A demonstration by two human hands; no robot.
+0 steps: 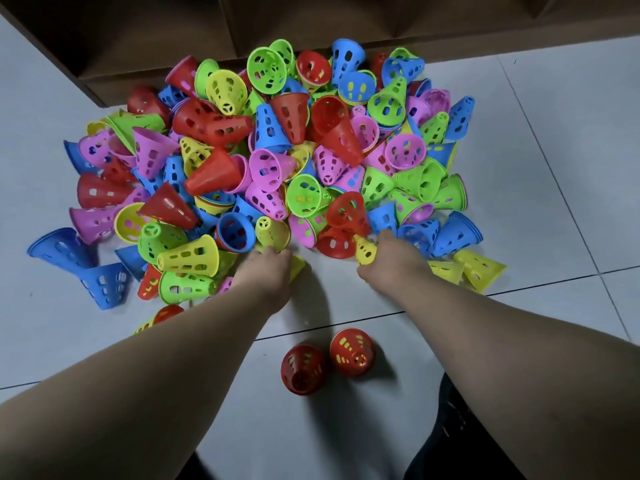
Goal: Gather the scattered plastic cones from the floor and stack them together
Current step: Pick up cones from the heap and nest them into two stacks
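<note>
Looking down at 6 o'clock, we see one red cone point(303, 370) and a second red cone point(352, 351) upright on the floor point(519, 341). Farther out, our right hand point(393, 259) grasps a yellow cone point(365, 251) at 1 o'clock. Left hand point(269, 270), 11 o'clock, curls over a yellow edge point(298, 266); grip, we cannot tell. Cone pile point(270, 150) fills 12 o'clock, up to the brown shelf point(138, 46).

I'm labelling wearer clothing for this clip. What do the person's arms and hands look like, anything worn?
Left forearm and right forearm are bare, no sleeves in view. Left hand and right hand: no gloves, watch or bracelet. Dark trousers below.
</note>
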